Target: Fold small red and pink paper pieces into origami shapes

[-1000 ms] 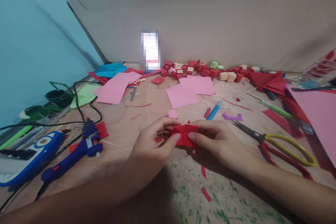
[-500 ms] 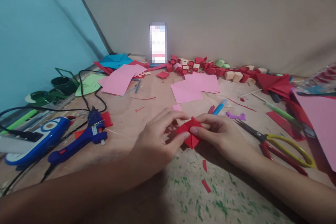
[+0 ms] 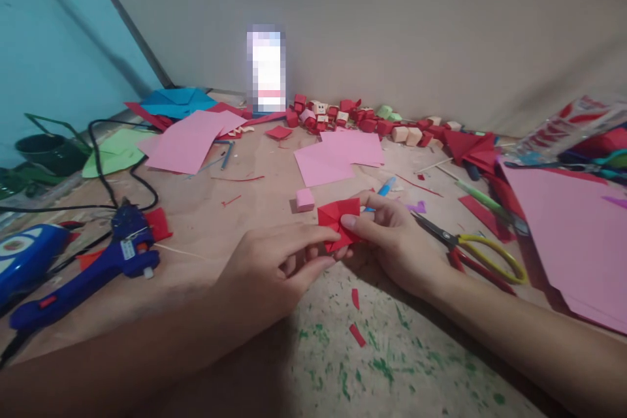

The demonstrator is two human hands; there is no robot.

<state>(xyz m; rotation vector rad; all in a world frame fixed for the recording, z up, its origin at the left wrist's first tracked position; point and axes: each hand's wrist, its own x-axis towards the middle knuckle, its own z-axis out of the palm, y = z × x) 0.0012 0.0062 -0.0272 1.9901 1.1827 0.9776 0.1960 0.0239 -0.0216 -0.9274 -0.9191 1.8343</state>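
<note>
A small folded square of red paper is held above the table, creases running across its face. My right hand pinches it from the right, thumb on the front and fingers behind. At its lower left edge, my left hand has its index finger and thumb on or close against the paper, the fingers curled. Just behind the paper sits a small pink paper cube. A blue pen lies beyond my right hand, and scissors with yellow and red handles lie to its right.
A blue glue gun with its cord lies at the left. Pink sheets lie mid-table. Along the wall stand many small red and cream paper cubes and a lit phone. More pink paper lies at the right.
The red paper has been turned, its pointed corner no longer facing me. My left hand has slid to its lower left edge. The view has shifted right, and the pink cube now shows fully.
</note>
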